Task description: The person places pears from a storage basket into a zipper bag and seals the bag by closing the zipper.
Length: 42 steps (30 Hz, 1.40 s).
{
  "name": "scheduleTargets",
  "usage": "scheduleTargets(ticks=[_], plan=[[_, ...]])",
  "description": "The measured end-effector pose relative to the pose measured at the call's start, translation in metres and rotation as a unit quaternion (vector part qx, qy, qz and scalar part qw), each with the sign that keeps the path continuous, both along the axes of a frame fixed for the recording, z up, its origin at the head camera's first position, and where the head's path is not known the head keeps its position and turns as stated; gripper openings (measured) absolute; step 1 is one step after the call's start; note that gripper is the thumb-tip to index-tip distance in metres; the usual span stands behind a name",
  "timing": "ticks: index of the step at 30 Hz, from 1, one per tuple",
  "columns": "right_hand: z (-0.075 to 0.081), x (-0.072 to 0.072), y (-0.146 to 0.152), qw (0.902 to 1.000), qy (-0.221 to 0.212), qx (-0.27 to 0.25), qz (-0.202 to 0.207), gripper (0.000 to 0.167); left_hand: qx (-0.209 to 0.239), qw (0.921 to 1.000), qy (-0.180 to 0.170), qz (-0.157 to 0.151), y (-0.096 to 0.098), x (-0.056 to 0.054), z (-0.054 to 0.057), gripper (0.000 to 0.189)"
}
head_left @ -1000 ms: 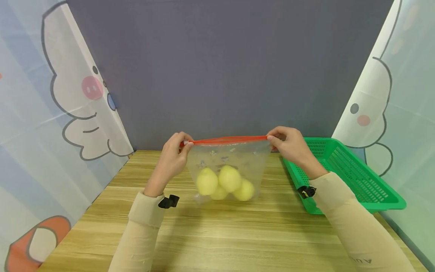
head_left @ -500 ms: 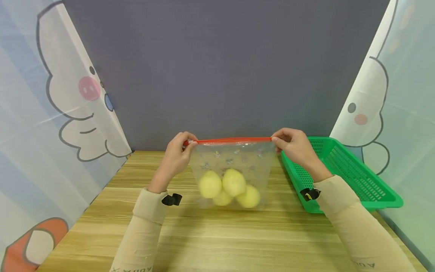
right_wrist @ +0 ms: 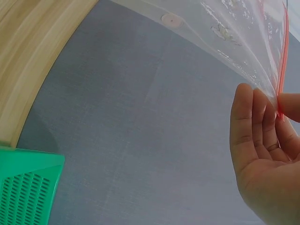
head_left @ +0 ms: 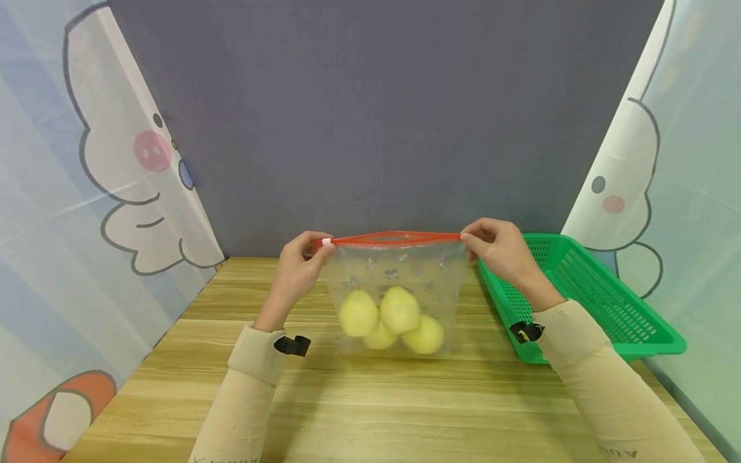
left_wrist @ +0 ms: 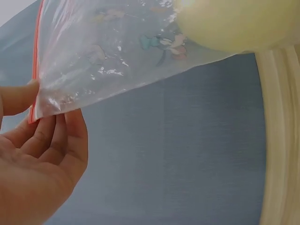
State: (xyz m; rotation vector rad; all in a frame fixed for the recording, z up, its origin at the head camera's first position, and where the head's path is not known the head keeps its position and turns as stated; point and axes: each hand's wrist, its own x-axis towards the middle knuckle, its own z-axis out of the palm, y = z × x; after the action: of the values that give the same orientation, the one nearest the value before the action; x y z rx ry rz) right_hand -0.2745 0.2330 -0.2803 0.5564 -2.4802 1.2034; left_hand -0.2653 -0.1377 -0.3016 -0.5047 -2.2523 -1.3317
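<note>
Clear bag (head_left: pixel 393 265); left hand (head_left: pixel 296 267) pinches it at ten o'clock, right hand (head_left: pixel 500 249) at two; either slipping could spill fruit (head_left: pixel 401 310).

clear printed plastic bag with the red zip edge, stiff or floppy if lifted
The clear printed plastic bag is probably floppy: its see-through film creases near the left hand. It likely hangs bottom-heavy, with round yellow fruits low inside. Tipping might spill them, as the red zip edge gapes mid-span.
</note>
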Motion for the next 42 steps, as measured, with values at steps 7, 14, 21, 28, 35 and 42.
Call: scheduleTargets(ticks=[7, 14, 21, 28, 35, 42], plan=[[-0.001, -0.001, -0.002, 1.0, 0.003, 0.0, -0.001, 0.026, 0.079, 0.9959, -0.032, -0.031, -0.011, 0.0, -0.012, 0.024], [0.001, 0.001, -0.004, 0.9999, 0.009, 0.005, 0.004, 0.026, 0.102, 0.993, -0.036, -0.048, -0.01, 0.0, -0.013, 0.023], [0.01, 0.004, -0.013, 0.9993, 0.029, 0.022, -0.002, 0.026, 0.1, 0.9929, -0.027, -0.057, -0.004, -0.001, -0.01, 0.023], [0.029, 0.009, -0.042, 0.9957, 0.075, 0.034, 0.041, 0.024, 0.114, 0.9918, -0.016, -0.057, 0.0, -0.001, -0.009, 0.024], [0.044, 0.019, -0.082, 0.9886, 0.111, 0.066, 0.077, 0.024, 0.123, 0.9905, -0.013, -0.059, 0.001, -0.002, -0.01, 0.025], [0.049, 0.027, -0.125, 0.9848, 0.114, 0.091, 0.095, 0.027, 0.127, 0.9902, -0.004, -0.059, 0.003, -0.002, -0.012, 0.023]])
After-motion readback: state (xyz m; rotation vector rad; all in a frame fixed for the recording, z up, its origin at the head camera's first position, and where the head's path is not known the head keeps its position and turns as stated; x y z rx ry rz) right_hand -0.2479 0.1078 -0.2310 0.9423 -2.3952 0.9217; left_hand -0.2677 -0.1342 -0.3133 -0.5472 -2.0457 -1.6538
